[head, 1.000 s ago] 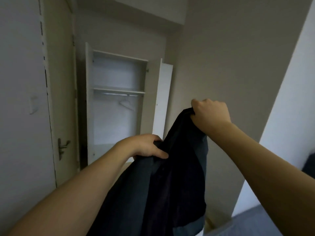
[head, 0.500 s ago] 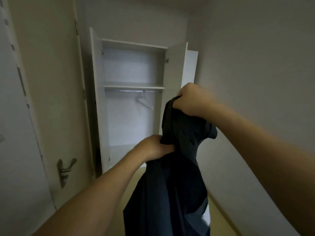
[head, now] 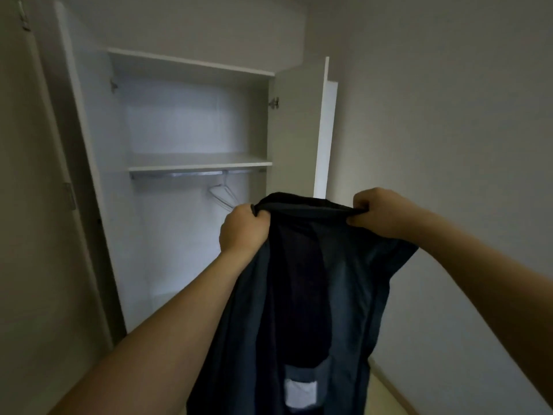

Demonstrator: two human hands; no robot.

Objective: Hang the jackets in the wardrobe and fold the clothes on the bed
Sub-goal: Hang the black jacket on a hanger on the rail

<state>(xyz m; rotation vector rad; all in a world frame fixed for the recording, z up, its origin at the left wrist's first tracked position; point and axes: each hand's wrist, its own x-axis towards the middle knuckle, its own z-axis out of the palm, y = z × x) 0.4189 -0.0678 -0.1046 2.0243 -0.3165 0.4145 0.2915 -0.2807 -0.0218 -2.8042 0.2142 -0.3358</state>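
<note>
A dark navy jacket (head: 314,295) hangs in front of me, spread open at the collar with its lining facing me. My left hand (head: 242,232) grips the left end of the collar. My right hand (head: 377,214) grips the right end at about the same height. Behind it stands the white wardrobe (head: 191,121) with both doors open. A white hanger (head: 223,194) hangs from the metal rail (head: 179,175) under the shelf, just left of my left hand. The bed is out of view.
The wardrobe's right door (head: 296,130) stands open behind the jacket. A room door (head: 36,205) lies close on the left. A bare wall (head: 449,130) runs along the right, with light wooden floor (head: 386,396) below.
I have come closer to the wardrobe. My left hand rose to the collar and both hands pulled apart, spreading the jacket's top edge out level.
</note>
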